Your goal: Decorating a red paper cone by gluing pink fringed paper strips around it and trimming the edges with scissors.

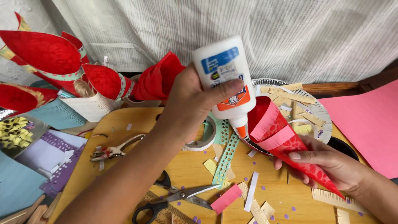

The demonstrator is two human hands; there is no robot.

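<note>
Left hand (195, 103) wrapped tight around a white glue bottle (226, 79), thumb pressed across the orange-and-blue label; bottle tipped upside down, orange nozzle pointing down at the rim of a red paper cone (286, 145). Grip fully closed on the bottle, no gap showing between fingers and plastic.

Right hand (327, 164) just right of the bottle and lower, closed around the cone's tapered body, thumb on top, fingers curled beneath. Cone lying tilted, open mouth up toward the nozzle, tip pointing down and to the right; a pink paper band (275, 128) wrapped near its mouth (whether the nozzle actually touches the paper cannot be told).

Directly behind the bottle, a silver paper plate (319, 112) holding cream paper strips. Below the bottle, a perforated teal paper strip (226, 155) lying on the yellow wooden tabletop (128, 124), beside a roll of white tape (203, 139). Lower still, black-handled scissors (174, 197), partly under the left forearm, with a pink paper scrap (226, 199) and a white strip near the blades. Left of the bottle, a metal hole punch (114, 150) on the tabletop. Far left and above, several finished red cones (45, 52) with patterned bands, standing together in a container. Right of the bottle, past the plate, a large pink paper sheet (369, 120). Behind everything, a white striped cloth (269, 33) hanging as backdrop.
</note>
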